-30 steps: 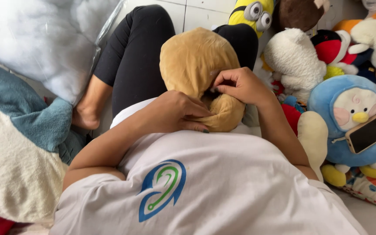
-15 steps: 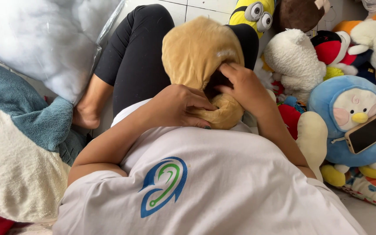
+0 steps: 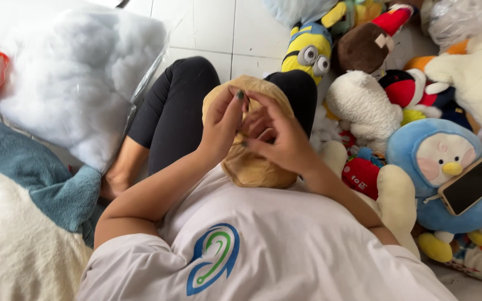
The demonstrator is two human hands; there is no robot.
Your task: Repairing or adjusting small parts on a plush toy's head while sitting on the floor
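A person is sitting cross-legged on a white tiled floor (image 3: 218, 22) and is holding a tan plush toy (image 3: 255, 167) in the lap, just below the middle of the head view. The left hand (image 3: 222, 125) is gripping the toy's upper left side, its fingers curled together and pressed onto the fabric, the dark-painted thumbnail pointing toward 12 o'clock. The right hand (image 3: 277, 136) is lying across the toy's top from the 3 o'clock side, its fingertips pinched together on the fabric right beside the left thumb; whether anything small sits in that pinch cannot be told. The two hands are touching each other over the toy.

At 10 o'clock a clear bag of white stuffing fibre (image 3: 79, 78) is resting on the floor, with a teal and cream plush (image 3: 23, 223) lying at 8 o'clock. At 1 o'clock a yellow goggle-eyed plush (image 3: 308, 50) is standing just beyond the person's knee, a brown plush with a red hat (image 3: 372, 44) beside it. A white fluffy plush (image 3: 361, 106) is lying at 2 o'clock. At 3 o'clock a blue penguin plush (image 3: 442, 167) is sitting near the right forearm, and a dark smartphone (image 3: 470, 185) is leaning tilted against its front, touching it. A red plush (image 3: 362, 175) is wedged between the penguin and the forearm.
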